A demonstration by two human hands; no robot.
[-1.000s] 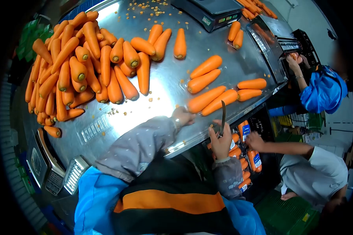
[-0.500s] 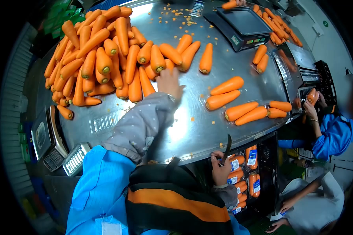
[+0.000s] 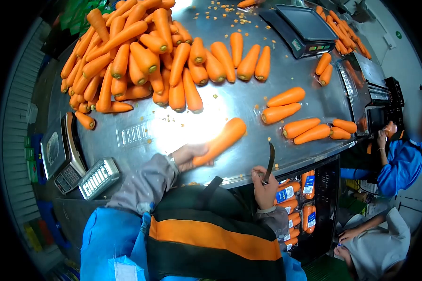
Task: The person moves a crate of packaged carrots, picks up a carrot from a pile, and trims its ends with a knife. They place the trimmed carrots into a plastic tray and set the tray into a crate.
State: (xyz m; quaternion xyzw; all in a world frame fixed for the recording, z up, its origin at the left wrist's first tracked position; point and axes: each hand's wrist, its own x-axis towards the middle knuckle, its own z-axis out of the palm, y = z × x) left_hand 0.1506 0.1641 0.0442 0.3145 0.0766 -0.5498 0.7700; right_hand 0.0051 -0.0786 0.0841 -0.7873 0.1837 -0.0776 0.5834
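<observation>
My left hand (image 3: 188,157) grips a carrot (image 3: 222,139) by its thin end near the front of the steel table (image 3: 229,166); the thick end points up and to the right. My right hand (image 3: 264,188), at the table's front edge, is closed on a knife (image 3: 270,161) with a dark curved blade pointing up. Beyond my left hand lies a big pile of loose carrots (image 3: 122,61). Pairs of carrots (image 3: 286,97) rest to the right on the table, some in clear trays.
Scales (image 3: 63,152) with a stack of clear trays (image 3: 100,178) stand at left. Another scale (image 3: 305,28) is at the back. A black crate (image 3: 330,196) holds labelled carrot packs (image 3: 308,182) beside my right hand. Co-workers (image 3: 398,164) are at right. Carrot slices (image 3: 229,18) litter the table.
My left hand has come back from the pile toward my body, now with a carrot in it. My right hand still holds the knife at the table edge. The view has shifted slightly.
</observation>
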